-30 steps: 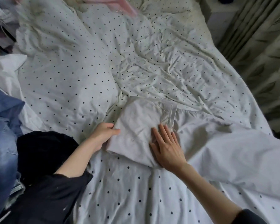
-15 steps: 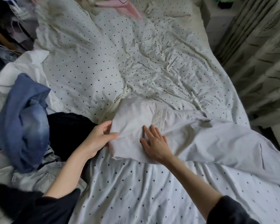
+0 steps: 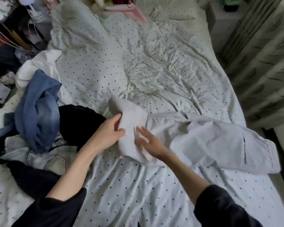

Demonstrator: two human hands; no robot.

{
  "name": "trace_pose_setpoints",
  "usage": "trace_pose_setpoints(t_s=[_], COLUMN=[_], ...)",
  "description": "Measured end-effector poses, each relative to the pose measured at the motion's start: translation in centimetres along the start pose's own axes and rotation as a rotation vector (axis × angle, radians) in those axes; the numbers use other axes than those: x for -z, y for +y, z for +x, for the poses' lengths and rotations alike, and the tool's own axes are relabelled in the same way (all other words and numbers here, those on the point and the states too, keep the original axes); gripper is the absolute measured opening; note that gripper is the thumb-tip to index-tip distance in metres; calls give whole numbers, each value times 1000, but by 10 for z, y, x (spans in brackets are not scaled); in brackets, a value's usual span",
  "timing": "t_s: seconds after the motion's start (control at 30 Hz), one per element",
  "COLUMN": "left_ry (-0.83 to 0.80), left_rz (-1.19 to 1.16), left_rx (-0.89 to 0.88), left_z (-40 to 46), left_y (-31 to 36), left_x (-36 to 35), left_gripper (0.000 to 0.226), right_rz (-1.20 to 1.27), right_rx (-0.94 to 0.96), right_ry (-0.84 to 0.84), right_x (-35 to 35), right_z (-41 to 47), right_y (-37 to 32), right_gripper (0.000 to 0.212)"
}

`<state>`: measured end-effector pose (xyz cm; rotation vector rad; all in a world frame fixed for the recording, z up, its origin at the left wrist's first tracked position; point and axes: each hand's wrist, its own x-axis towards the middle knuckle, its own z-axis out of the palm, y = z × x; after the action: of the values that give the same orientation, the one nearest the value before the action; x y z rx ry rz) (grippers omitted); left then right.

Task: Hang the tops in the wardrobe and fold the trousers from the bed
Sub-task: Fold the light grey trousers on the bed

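The fingers of the left hand are pinched on the pale grey cotton trousers' lifted end while the right hand, fingers spread, rests flat, so the fold could be skewed if the cloth is dragged.

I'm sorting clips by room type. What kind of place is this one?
Most likely a home bedroom: a bed under a polka-dot duvet, patterned curtains beside it, and a heap of clothes on the bed's left while hands fold pale trousers.

L hand grips folded end of grey trousers; R hand flat on fabric, near bed edge.
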<state>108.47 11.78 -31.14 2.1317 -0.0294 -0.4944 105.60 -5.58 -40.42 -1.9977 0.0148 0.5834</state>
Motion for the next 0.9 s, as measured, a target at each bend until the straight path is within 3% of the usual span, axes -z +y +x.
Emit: trace_pose_setpoints(t_s=[0.1,0.17,0.27,0.37,0.47,0.6,0.67,0.73,0.9], left_ry=[-26,-124,-299,-186,-42,-46,-52,-2,0], left_rz=[121,132,234,416,586,819,887,895,1050], left_rx=[-72,-90,-57,-78,-139,-215,-253,-309,-346], left_z=[15,21,27,36,52,92,109,126,148], left_y=[24,39,44,22,-7,-29,-36,-44,-72], left_x=[-65,-118,-180,-197,-187,-170,-173,-179,-192], left_gripper=[63,66,58,48,51,52,54,56,62], right_rz=[511,814,876,739,491,-341,-623,-738,-781], right_rx=[-167,-262,-325,-410,-397,-97,109,204,123], right_ry=[138,240,299,286,381,592,608,520,334], right_x=[40,69,100,105,100,84,71,60,49], right_z=[-24,-40,-58,-64,-58,-52,-42,-27,1], right_y=[35,63,98,117,129,121,122,127,168], right_gripper=[35,37,42,33,47,52,49,46,54])
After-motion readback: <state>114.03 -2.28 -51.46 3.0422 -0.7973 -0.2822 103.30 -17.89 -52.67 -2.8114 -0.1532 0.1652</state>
